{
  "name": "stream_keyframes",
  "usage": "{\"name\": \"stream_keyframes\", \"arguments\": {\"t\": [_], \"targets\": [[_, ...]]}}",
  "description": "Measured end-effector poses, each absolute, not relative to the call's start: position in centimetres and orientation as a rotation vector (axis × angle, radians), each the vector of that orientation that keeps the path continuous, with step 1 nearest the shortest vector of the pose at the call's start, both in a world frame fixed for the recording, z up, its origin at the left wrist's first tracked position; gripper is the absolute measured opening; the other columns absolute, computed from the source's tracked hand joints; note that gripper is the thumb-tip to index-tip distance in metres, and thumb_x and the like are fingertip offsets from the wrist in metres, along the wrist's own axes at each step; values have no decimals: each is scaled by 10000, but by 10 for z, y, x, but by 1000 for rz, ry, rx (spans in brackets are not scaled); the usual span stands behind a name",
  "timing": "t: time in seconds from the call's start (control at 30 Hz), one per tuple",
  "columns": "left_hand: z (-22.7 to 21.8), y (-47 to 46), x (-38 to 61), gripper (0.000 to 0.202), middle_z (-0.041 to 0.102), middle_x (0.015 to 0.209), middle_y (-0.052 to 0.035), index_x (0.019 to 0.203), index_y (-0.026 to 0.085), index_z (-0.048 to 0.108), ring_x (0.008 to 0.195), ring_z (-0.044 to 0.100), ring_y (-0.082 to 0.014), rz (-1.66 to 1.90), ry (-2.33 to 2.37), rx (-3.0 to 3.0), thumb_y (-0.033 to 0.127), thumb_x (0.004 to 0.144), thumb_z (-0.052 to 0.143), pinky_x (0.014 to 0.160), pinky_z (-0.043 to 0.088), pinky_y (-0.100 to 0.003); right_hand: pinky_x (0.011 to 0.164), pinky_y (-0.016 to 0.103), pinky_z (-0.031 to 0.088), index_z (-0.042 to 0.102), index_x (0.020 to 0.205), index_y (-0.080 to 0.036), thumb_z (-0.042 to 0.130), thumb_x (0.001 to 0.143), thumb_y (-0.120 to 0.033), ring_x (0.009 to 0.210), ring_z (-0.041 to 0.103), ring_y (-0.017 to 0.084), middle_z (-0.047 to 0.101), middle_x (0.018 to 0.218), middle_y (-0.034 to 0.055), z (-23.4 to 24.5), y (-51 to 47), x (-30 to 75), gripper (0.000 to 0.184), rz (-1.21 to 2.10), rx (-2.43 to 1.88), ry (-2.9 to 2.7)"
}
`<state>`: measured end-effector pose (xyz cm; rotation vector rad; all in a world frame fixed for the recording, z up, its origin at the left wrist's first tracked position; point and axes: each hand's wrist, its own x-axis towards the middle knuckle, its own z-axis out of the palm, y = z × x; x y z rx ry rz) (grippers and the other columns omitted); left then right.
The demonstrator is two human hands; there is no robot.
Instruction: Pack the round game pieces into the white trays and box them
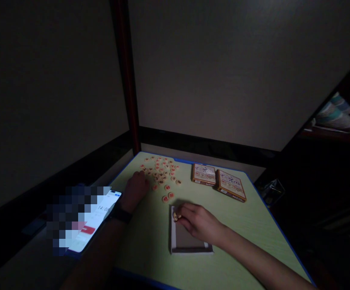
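Note:
Round Chinese chess pieces [162,176] with red and black characters lie scattered at the far left of the table. My left hand [137,187], with a dark watch on its wrist, rests beside them; its fingers are curled in, and whatever they may hold is hidden. My right hand [194,218] pinches a chess piece [176,216] over the far left corner of a shallow open box [192,250]. Part of the box's inside is covered by that hand; the brown bottom shows below it.
Two printed boxes [204,174] lie side by side at the back right of the light green table [241,225], which has a blue edge. A lit phone [94,219] stands at the left beside my left forearm. Walls rise behind the table.

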<state>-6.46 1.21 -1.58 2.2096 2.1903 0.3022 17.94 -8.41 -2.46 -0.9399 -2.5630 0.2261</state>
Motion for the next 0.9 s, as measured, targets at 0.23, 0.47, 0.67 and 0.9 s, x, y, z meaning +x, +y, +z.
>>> {"name": "stream_keyframes", "arguments": {"t": [0.23, 0.47, 0.67, 0.9], "targets": [[-16, 12, -65, 279, 645, 1041, -148, 1088, 87, 606, 954, 655, -237, 299, 2172, 2202, 196, 926, 407, 829, 495, -308, 645, 274, 484, 642, 865, -177, 558, 955, -286, 729, 618, 181, 639, 800, 48, -32, -84, 176, 164, 6, -987, -2595], [-12, 8, -63, 284, 649, 1050, -156, 1080, 83, 614, 937, 651, -240, 313, 2164, 2202, 192, 925, 403, 823, 500, -319, 622, 282, 472, 671, 918, -153, 556, 914, -173, 677, 621, 179, 660, 809, 57, -30, -85, 175, 117, -12, -1025, -2620], [-11, 9, -63, 263, 649, 1033, -152, 1048, 89, 626, 916, 657, -235, 317, 2171, 2181, 189, 919, 419, 795, 501, -308, 639, 270, 480, 681, 946, -157, 541, 907, -140, 713, 634, 177, 679, 851, 63, -29, -84, 172, 147, 47, -1047, -2593], [-15, 12, -66, 287, 656, 979, -146, 1077, 79, 618, 946, 652, -240, 352, 2194, 2175, 172, 916, 400, 824, 493, -318, 601, 272, 449, 705, 869, -163, 530, 913, -163, 662, 622, 171, 670, 756, 52, -27, -80, 183, 181, 76, -1072, -2487]]}}
